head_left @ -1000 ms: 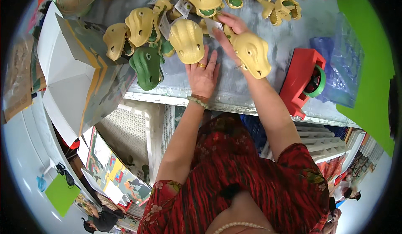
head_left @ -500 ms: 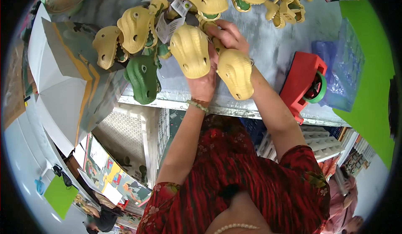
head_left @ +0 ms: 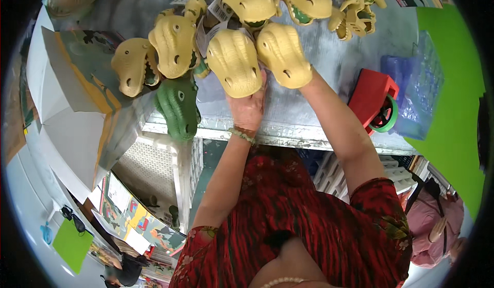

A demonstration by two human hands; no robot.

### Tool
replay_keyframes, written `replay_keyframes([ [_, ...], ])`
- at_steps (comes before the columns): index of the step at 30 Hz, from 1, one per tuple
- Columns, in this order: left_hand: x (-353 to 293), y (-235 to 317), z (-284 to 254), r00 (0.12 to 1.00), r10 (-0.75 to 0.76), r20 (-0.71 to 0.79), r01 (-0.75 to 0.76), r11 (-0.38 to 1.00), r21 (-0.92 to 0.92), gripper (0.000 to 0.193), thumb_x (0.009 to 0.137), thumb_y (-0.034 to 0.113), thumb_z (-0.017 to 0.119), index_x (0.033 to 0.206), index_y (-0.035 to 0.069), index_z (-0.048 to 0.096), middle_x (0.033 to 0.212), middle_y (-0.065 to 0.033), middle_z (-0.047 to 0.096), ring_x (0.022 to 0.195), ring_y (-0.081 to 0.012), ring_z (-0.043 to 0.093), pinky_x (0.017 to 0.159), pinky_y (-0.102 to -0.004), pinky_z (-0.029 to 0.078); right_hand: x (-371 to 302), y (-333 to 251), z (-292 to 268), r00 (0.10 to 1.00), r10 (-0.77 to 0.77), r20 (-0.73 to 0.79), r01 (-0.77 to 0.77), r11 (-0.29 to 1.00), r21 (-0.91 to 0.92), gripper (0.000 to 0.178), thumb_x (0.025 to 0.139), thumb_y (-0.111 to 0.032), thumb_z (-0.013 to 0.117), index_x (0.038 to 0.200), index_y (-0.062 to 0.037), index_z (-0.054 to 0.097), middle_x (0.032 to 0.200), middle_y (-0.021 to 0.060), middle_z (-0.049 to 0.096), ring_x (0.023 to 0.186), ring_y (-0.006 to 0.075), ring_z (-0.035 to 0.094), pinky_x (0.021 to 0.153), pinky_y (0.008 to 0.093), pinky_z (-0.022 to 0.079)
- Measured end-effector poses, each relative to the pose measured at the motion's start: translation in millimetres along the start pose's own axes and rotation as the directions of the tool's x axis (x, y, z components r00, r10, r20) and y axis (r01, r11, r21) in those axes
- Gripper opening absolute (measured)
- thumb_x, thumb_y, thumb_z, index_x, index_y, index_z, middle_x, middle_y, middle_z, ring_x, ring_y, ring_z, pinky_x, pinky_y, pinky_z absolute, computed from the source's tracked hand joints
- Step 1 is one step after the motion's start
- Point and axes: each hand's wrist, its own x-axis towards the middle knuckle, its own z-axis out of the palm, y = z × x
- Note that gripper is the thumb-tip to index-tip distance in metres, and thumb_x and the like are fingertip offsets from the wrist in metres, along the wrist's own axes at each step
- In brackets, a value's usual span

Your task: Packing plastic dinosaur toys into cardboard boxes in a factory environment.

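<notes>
Two yellow dinosaur heads (head_left: 234,64) over the worktop (head_left: 329,66) partly hide our left hand (head_left: 248,111) and fully our right hand, whose grips we cannot tell, and a loose hold could drop one.

Illumination: bright and diffuse over the table (head_left: 381,43); no lamp in view. Upper faces of the yellow dinosaur heads (head_left: 234,64) are well lit; their open mouths fall into shadow. Glare: small highlights on the clear plastic bag (head_left: 429,82). Distortion: the green panel (head_left: 453,77) curves toward the rim; corners vignette to black. Focus: central detail crisp; person in pink (head_left: 437,223) appears soft.
</notes>
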Motion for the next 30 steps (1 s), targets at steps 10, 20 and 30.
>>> replay_keyframes([
  [10,-6,5,-1,0.998,-0.027,0.052,0.025,0.999,0.036,0.029,0.072,0.013,0.054,0.102,0.011,0.054,0.109,-0.0081,0.048,0.107,-0.0281,0.039,0.089,-0.0488,0.022,-10,-7,5,0.992,0.124,-0.034,-0.128,0.944,-0.305,0.037,0.067,-0.030,0.058,0.097,-0.0103,0.049,0.078,0.0090,0.058,0.066,0.0266,0.057,0.055,0.0334,0.046],
  [20,0,9,-12,0.991,-0.035,0.130,0.024,0.996,0.086,0.029,0.073,0.007,0.050,0.103,0.006,0.052,0.114,-0.0129,0.045,0.110,-0.0308,0.036,0.089,-0.0451,0.027,-23,-35,-134,0.765,0.177,-0.620,-0.578,0.613,-0.538,0.031,0.063,-0.017,0.065,0.089,-0.0033,0.056,0.080,0.0099,0.057,0.078,0.0231,0.055,0.066,0.0311,0.045],
  [30,-1,40,-32,0.997,-0.018,0.069,0.026,0.993,-0.116,0.027,0.067,-0.004,0.052,0.092,0.006,0.054,0.104,-0.0136,0.047,0.099,-0.0285,0.042,0.085,-0.0359,0.033,1,4,-189,0.624,0.403,-0.670,-0.726,0.617,-0.305,0.049,0.065,-0.023,0.060,0.106,-0.0032,0.043,0.089,0.0148,0.054,0.085,0.0275,0.053,0.068,0.0332,0.044],
])
